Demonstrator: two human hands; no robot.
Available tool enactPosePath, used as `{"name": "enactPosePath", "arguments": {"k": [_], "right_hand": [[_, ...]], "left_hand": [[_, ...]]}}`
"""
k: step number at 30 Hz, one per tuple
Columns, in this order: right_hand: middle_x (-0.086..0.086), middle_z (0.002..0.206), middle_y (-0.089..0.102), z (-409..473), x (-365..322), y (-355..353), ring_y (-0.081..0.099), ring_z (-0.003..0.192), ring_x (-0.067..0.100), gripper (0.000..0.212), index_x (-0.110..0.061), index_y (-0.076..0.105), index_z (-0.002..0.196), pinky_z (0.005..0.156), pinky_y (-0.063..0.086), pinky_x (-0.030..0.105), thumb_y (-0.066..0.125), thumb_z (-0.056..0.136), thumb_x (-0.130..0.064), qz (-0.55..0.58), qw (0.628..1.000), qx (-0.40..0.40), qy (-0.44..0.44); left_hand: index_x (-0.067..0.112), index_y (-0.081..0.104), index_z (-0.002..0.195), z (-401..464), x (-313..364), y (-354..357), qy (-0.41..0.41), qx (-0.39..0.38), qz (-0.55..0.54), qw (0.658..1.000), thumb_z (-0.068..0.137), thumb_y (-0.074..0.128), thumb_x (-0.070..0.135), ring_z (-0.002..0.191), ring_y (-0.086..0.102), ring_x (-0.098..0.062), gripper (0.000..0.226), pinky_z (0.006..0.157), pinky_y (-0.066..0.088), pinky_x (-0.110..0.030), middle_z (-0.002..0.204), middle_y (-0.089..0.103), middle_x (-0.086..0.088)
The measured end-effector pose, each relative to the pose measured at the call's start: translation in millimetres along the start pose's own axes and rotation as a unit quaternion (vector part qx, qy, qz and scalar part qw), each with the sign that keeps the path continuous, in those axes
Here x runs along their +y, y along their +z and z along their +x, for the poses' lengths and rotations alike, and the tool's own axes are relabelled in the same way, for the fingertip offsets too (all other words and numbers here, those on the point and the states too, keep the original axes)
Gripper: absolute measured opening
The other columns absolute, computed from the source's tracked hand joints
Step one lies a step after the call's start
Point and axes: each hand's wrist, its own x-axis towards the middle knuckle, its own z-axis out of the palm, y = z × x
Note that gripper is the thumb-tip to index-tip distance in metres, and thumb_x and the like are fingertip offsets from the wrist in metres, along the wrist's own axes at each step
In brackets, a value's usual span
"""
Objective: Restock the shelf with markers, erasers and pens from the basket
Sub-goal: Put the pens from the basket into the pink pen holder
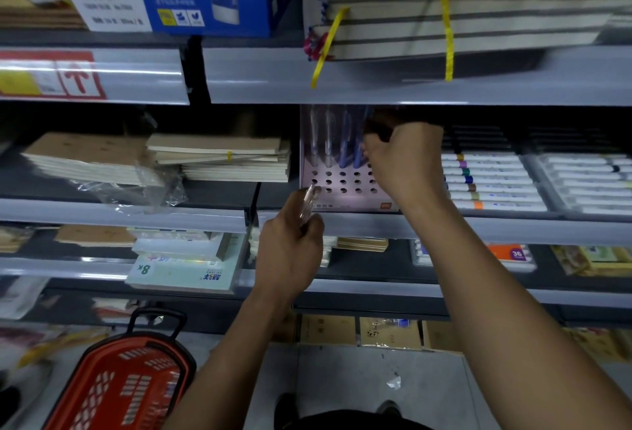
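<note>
Holding a few light, slick, stiff clear pens mid-barrel, the left hand waits below the right hand, whose curled fingers' contents cannot be told.

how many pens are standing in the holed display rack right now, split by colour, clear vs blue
In the pen rack, as far as shows left of the right hand:
clear pens: 2
blue pens: 2
Total: 4
The hand may hide more. The left hand holds further clear pens, too blurred to count.
</note>
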Motion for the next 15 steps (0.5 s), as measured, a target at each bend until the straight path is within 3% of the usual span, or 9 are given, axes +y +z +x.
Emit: {"name": "enactPosePath", "arguments": {"k": [3, 5, 9, 12, 15], "right_hand": [[0.007, 0.061, 0.069, -3, 3, 1, 0.066, 0.054, 0.018, 0.034, -0.004, 0.071, 0.066, 0.052, 0.056, 0.037, 0.067, 0.095, -0.021, -0.013, 1.000, -0.023, 0.005], [0.008, 0.065, 0.071, -3, 5, 0, 0.069, 0.058, 0.021, 0.031, -0.002, 0.075, 0.074, 0.059, 0.059, 0.042, 0.066, 0.096, -0.021, -0.003, 1.000, -0.026, 0.002], [0.004, 0.077, 0.076, -12, 7, 0, 0.071, 0.066, 0.017, 0.024, -0.007, 0.079, 0.086, 0.064, 0.057, 0.031, 0.071, 0.095, -0.028, -0.022, 0.999, -0.007, -0.026], [0.005, 0.093, 0.076, -28, 10, 0, 0.071, 0.081, 0.018, 0.014, -0.009, 0.078, 0.100, 0.076, 0.058, 0.035, 0.071, 0.093, -0.020, 0.004, 0.998, 0.033, -0.051], [-0.003, 0.093, 0.075, -51, 13, -1, 0.070, 0.081, 0.010, 0.012, -0.015, 0.077, 0.100, 0.076, 0.059, 0.031, 0.068, 0.093, -0.011, 0.076, 0.995, 0.020, -0.068]], "left_hand": [[0.036, 0.060, 0.121, -1, 1, 0, 0.003, 0.003, -0.026, 1.000, 0.101, 0.050, 0.016, 0.047, 0.046, -0.007, 0.030, 0.045, 0.037, -0.021, 0.062, 0.058, 0.007], [0.031, 0.059, 0.112, -3, 3, 0, 0.006, -0.008, -0.070, 0.997, 0.102, 0.046, 0.023, 0.050, 0.041, -0.008, 0.017, 0.047, 0.037, -0.031, 0.060, 0.051, 0.005], [0.024, 0.047, 0.098, -3, 8, 0, -0.032, -0.025, -0.214, 0.976, 0.099, 0.043, 0.023, 0.055, 0.032, -0.014, 0.004, 0.050, 0.029, -0.032, 0.064, 0.041, 0.005], [0.031, 0.046, 0.097, -3, 11, 1, -0.034, -0.032, -0.219, 0.975, 0.106, 0.043, 0.022, 0.052, 0.040, -0.012, 0.013, 0.049, 0.036, -0.032, 0.071, 0.050, 0.006], [0.025, 0.045, 0.103, -5, 11, 2, -0.001, -0.032, -0.176, 0.984, 0.111, 0.042, 0.028, 0.047, 0.052, -0.019, 0.009, 0.048, 0.046, -0.036, 0.077, 0.058, 0.005]]}}
